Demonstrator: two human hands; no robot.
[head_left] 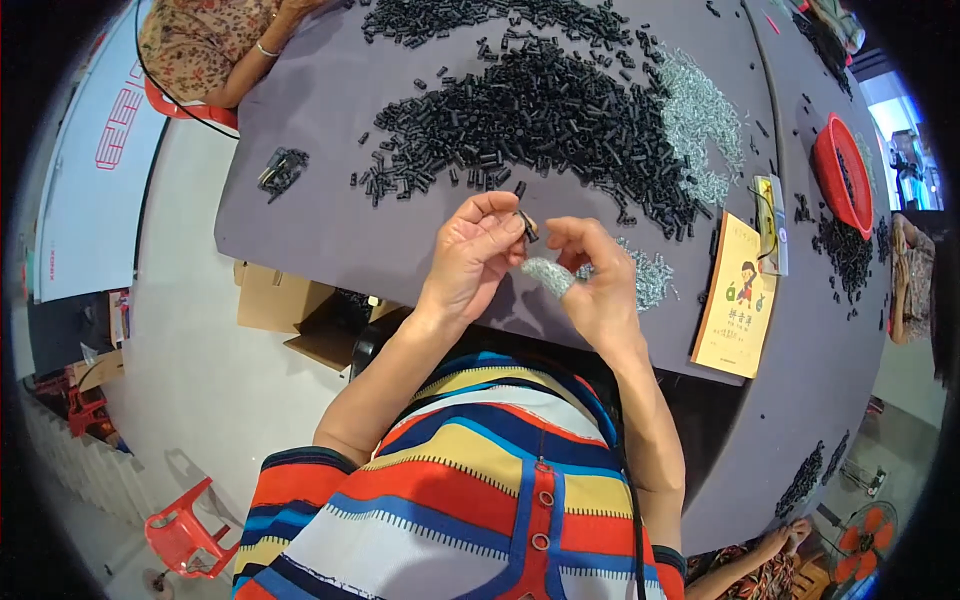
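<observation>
My left hand (468, 248) is closed, its thumb and forefinger pinching a small black tubular piece (528, 228) above the table edge. Just to its right is my right hand (600, 285), with fingers curled; anything in them is hidden. A whitish wrap (548, 274) covers its thumb, which points at the black piece. Beside and behind this hand lies a small pile of shiny silvery pieces (650, 278). Beyond both hands spreads a big heap of black tubular pieces (530, 110), bordered on its right by a larger silvery heap (700, 125).
A yellow booklet (735, 300) and eyeglasses (768, 225) lie to the right. Farther right stands a red basket (832, 180). A small dark cluster (283, 172) sits at the table's left. Other people's arms (255, 65) show at the far left and lower right. An open cardboard box (275, 298) is below the table edge.
</observation>
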